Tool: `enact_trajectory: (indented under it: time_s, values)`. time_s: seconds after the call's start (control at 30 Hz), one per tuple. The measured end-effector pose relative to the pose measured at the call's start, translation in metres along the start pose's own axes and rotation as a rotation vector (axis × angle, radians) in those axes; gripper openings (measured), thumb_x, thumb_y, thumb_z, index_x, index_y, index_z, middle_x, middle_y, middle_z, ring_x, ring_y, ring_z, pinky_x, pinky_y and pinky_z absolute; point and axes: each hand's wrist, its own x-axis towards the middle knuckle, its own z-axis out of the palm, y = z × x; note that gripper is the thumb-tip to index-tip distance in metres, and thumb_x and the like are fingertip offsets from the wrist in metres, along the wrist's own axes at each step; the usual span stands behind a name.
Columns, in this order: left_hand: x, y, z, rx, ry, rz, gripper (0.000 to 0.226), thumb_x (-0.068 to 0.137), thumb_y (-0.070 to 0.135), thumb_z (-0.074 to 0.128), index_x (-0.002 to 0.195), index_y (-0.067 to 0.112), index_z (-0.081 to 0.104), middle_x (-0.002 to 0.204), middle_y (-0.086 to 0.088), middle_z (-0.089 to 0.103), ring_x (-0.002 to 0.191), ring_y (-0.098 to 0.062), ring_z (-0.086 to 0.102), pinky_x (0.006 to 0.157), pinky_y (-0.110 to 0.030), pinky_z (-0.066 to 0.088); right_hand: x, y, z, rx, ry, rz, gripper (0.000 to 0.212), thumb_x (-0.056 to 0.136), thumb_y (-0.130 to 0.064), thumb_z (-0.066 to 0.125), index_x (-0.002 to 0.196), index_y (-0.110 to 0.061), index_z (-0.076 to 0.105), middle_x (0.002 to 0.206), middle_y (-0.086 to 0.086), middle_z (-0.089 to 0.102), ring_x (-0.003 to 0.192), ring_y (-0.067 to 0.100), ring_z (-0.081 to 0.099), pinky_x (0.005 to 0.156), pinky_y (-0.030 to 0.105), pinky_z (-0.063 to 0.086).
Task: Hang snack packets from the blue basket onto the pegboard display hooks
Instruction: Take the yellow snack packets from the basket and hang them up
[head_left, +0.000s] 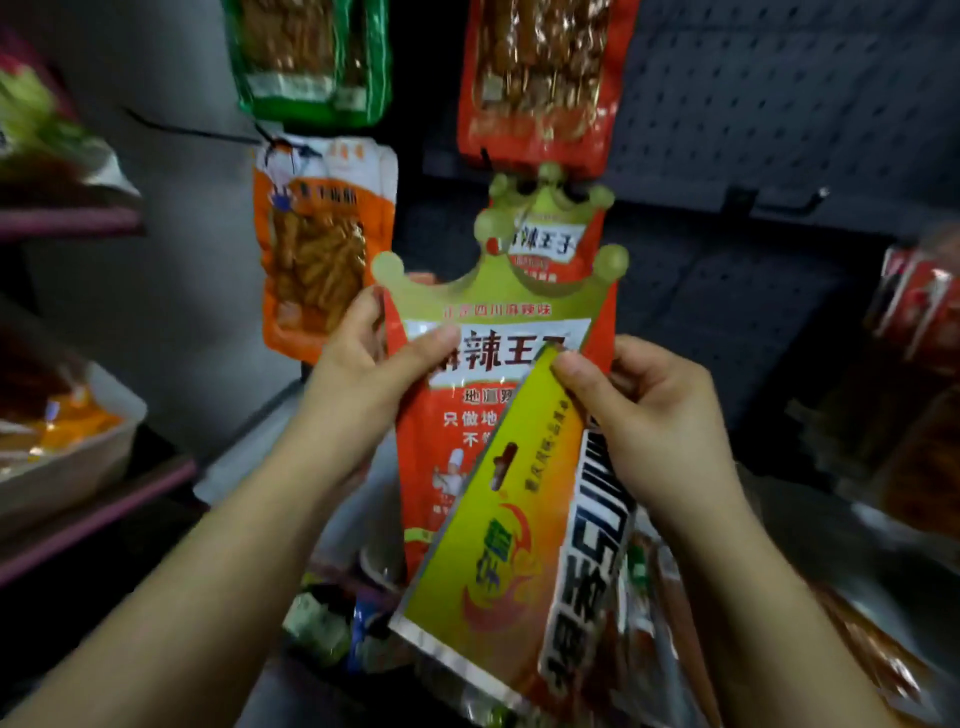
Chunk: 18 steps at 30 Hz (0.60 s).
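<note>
My left hand (374, 364) pinches the upper left edge of a red snack packet with a green crown-shaped top (467, 415), held upright in front of the pegboard (779, 104). My right hand (639, 410) grips the top corner of a yellow-green packet (498, 519) that lies tilted across the red one. A matching crown-topped packet (545, 234) hangs on a hook just behind. More packets lie low in the frame (332, 618); the basket itself is hard to make out.
An orange packet (322, 244), a green one (306, 57) and a red one (540, 78) hang on the board. A bare hook (789, 205) sticks out at the right. Shelves with snacks and a white tray (78, 452) stand left; more packets hang at right (914, 322).
</note>
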Motion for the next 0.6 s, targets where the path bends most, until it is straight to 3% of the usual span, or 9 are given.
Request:
enact_trajectory:
  time_s: [0.1,0.17,0.27,0.4,0.6]
  values:
    - [0.045,0.021,-0.009,0.172,-0.054,0.128,0.021,0.076,0.022,0.074,0.094,0.027,0.065,0.081,0.011,0.073,0.076,-0.002,0.068,0.066,-0.014,0.052,0.019,0.005,0.013,-0.03,0.058,0.009,0.013,0.082,-0.034,0.066,0.077,-0.025,0.073,0.078,0.002,0.075,0.074,0.026,0.072,0.071,0.051,0.057]
    - [0.069,0.026,-0.011,0.247,-0.087,0.154,0.008,0.079,0.017,0.072,0.084,0.023,0.068,0.07,0.011,0.07,0.066,0.002,0.065,0.06,-0.011,0.05,0.03,0.008,0.02,-0.06,0.092,0.007,0.025,0.076,-0.043,0.064,0.08,-0.02,0.073,0.078,0.01,0.074,0.075,0.033,0.07,0.069,0.055,0.056]
    - [0.094,0.021,-0.012,0.267,-0.148,0.132,0.009,0.081,0.011,0.069,0.076,0.017,0.067,0.058,0.01,0.068,0.056,0.004,0.061,0.053,-0.009,0.046,0.043,0.014,0.026,-0.106,0.128,0.011,0.021,0.075,-0.045,0.062,0.081,-0.028,0.072,0.073,0.004,0.074,0.068,0.024,0.071,0.066,0.049,0.058]
    - [0.111,0.01,-0.009,0.265,-0.222,0.157,0.011,0.083,0.017,0.068,0.074,0.023,0.068,0.062,0.014,0.068,0.059,0.005,0.061,0.055,-0.009,0.046,0.056,0.019,0.028,-0.139,0.169,-0.007,0.018,0.078,-0.044,0.061,0.078,-0.032,0.074,0.071,-0.004,0.075,0.064,0.014,0.072,0.061,0.033,0.059]
    - [0.131,0.01,-0.009,0.168,-0.19,0.178,0.018,0.083,0.016,0.067,0.066,0.023,0.068,0.06,0.01,0.068,0.057,0.0,0.062,0.053,-0.013,0.048,0.07,0.011,0.034,-0.192,0.204,-0.048,0.027,0.075,-0.05,0.062,0.078,-0.025,0.072,0.07,0.004,0.073,0.064,0.025,0.07,0.063,0.048,0.058]
